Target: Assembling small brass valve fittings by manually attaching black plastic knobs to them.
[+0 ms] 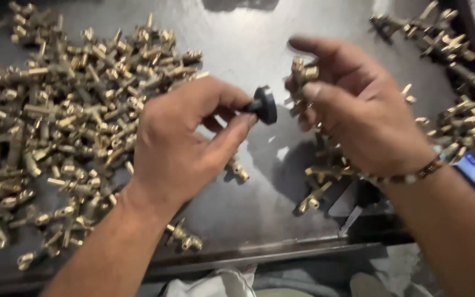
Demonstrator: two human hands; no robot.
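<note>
Over the grey metal counter (248, 44), a round black plastic knob (265, 104) is being pinched by the left hand (180, 143) while a small brass valve fitting (302, 72) is being gripped by the right hand (358, 104); both are best being kept aligned.

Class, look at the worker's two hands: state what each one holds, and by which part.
Left hand: small black round-headed knob, pinched by its stem. Right hand: small brass valve fitting, gripped around its body between fingers and thumb.
</note>
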